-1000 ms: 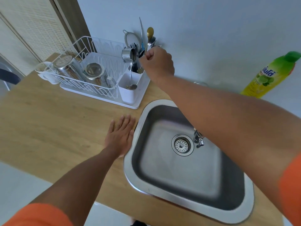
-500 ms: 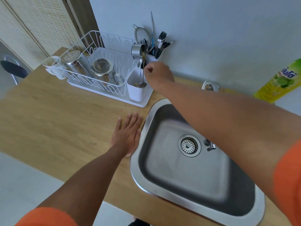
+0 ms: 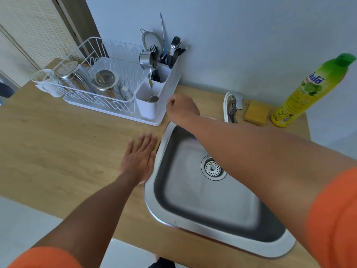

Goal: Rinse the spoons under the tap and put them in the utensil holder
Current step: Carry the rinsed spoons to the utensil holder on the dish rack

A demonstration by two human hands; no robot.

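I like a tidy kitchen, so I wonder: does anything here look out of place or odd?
One small thing: a steel cup lies tipped on its side atop the utensil holder, mouth toward the forks. A spoon leans in the front compartment. Nothing looks spilled or broken.

Right hand (image 3: 180, 109) now off the spoon (image 3: 151, 93), pulled back from the utensil holder (image 3: 147, 111) to the sink's (image 3: 152, 207) far corner, fist loosely curled. Spoon stands alone, bowl down in the front compartment.

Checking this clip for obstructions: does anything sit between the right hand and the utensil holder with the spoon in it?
Nothing visible does. The right hand is a loose fist just right of the utensil holder, with only open air between them. The spoon already lies inside the near compartment.
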